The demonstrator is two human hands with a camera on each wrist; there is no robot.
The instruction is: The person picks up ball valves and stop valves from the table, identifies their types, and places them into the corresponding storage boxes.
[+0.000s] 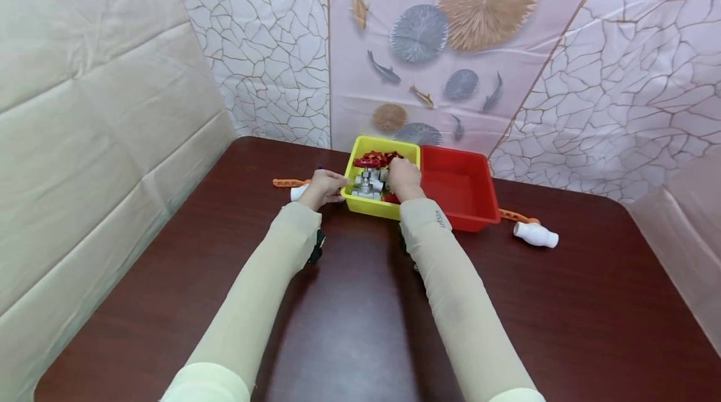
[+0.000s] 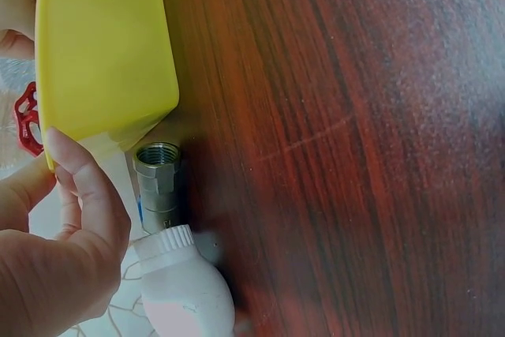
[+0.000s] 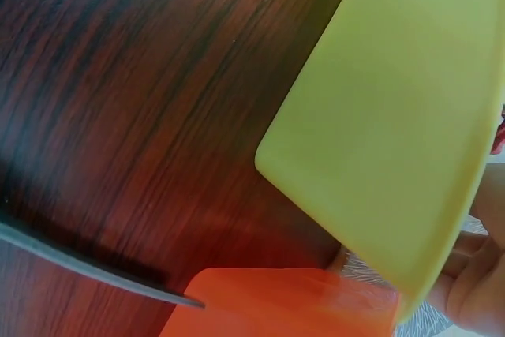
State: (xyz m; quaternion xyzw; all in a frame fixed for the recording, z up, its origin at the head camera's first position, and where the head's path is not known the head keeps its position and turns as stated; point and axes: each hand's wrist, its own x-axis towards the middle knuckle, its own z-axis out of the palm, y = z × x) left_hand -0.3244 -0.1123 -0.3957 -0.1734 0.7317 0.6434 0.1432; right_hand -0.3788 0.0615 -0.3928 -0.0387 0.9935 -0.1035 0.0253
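Metal valves [image 1: 367, 184] with red handwheels [image 1: 372, 159] lie in a yellow bin [image 1: 372, 206] in the head view. At the bin's left front corner, the left hand [image 1: 323, 188] pinches the rim between thumb and fingers; the left wrist view shows this hand [image 2: 71, 234] on the yellow rim [image 2: 46, 61]. The right hand [image 1: 404, 178] reaches down inside the bin's right side, its fingertips hidden, so whether it holds a valve cannot be told. In the right wrist view this hand [image 3: 477, 274] is partly behind the yellow wall [image 3: 387, 116].
A red bin [image 1: 459, 186] adjoins the yellow one on the right. White fittings lie left [image 1: 298, 192] and right [image 1: 536, 235] of the bins, near orange-handled pieces [image 1: 287, 183]. A metal threaded fitting [image 2: 158, 179] stands beside the yellow bin in the left wrist view.
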